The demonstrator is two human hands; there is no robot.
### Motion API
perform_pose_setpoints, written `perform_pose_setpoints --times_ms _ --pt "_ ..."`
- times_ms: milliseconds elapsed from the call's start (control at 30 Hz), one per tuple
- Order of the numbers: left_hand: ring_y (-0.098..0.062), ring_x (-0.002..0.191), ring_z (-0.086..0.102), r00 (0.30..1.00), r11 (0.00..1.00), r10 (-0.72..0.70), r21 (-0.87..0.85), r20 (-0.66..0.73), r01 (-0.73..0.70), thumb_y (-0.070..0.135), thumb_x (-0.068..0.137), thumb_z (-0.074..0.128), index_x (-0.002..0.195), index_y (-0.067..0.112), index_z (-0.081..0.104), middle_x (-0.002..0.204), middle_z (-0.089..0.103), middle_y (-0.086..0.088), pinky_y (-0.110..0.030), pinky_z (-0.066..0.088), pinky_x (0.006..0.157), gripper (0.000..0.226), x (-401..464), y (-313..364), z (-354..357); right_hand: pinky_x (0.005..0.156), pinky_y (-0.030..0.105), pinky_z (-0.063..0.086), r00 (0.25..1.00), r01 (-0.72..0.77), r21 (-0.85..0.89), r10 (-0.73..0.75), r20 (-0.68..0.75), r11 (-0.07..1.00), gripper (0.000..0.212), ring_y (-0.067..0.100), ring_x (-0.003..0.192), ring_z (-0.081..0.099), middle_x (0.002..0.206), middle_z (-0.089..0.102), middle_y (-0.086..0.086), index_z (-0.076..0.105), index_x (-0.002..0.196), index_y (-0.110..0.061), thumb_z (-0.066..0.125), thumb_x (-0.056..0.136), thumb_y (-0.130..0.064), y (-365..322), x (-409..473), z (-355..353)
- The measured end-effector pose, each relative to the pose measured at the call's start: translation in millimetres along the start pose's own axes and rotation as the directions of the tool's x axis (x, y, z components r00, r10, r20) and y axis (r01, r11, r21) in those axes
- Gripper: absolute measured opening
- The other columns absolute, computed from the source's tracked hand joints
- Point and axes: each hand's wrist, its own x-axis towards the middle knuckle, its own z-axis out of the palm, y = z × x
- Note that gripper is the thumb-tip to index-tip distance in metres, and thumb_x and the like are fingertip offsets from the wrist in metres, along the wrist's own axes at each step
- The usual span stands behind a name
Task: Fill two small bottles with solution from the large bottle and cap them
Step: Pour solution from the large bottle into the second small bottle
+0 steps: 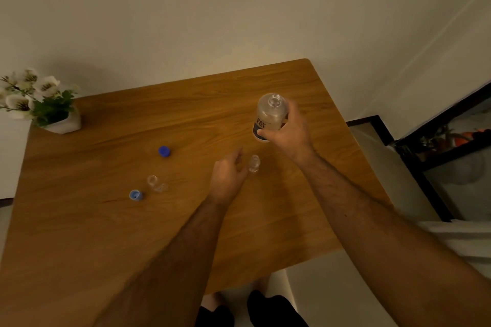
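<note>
The table [106, 220] is carrying everything, its far edge lying against the wall. A flower pot [63, 123] is sitting at its far left corner, well out of the working area. Toward the right edge, the right hand [288, 135] is wrapping its fingers round the lower body of the big bottle [271, 114], which is standing upright with its mouth open, probably so nothing spills before pouring. Just nearer the front edge, the left hand [229, 172] is curling loosely beside one small bottle [253, 163], its fingertips next to the glass; whether they are touching it I cannot tell. It seems to be steadying or reaching for that bottle as the pouring target. The second small bottle [156, 184] is waiting left of centre, apparently uncapped. A pale blue cap [136, 195] is lying just beside it, and a darker blue cap [164, 151] a little farther back.
</note>
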Motion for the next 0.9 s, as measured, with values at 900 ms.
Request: perform_pose_setpoints --times_ms 900 --pt "0.002 0.086 0.056 0.947 0.987 -0.151 0.014 -0.284 0.161 0.011 0.093 0.054 0.123 0.016 0.061 0.115 0.066 0.002 -0.01 0.043 0.066 0.031 -46.0 -45.8 -202.5 0.081 0.027 0.053 0.97 0.108 0.116 -0.13 0.204 0.987 0.083 0.012 0.105 0.056 0.12 0.054 -0.007 0.042 0.131 -0.026 0.089 0.063 -0.023 -142.6 -35.4 82.5"
